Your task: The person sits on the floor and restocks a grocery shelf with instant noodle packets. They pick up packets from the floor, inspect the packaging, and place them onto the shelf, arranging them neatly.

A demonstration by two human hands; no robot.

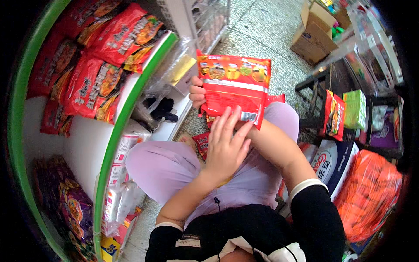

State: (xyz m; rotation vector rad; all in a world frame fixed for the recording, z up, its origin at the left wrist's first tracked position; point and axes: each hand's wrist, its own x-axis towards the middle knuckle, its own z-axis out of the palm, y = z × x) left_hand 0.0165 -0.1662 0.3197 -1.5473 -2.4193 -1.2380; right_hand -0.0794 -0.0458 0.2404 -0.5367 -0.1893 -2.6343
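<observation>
A red printed plastic food packet (235, 95), its back with a barcode facing up, is held above my lap. My right arm passes beneath it, and the fingers of my right hand (197, 92) curl around its left edge; the rest of that hand is hidden behind the packet. My left hand (226, 140) rests flat on the packet's lower part, fingers spread. More red packets show partly behind it: one red packet (276, 98) by my knee, another red packet (202, 144) low between my legs.
At left, a green-edged white shelf (137, 95) bears several red packets (95, 86) and purple packets (73, 209). An open cardboard box (312, 42) stands on the speckled floor (242, 36). To the right are a red packet (334, 114), a green box (354, 109) and an orange wrapped bundle (368, 193).
</observation>
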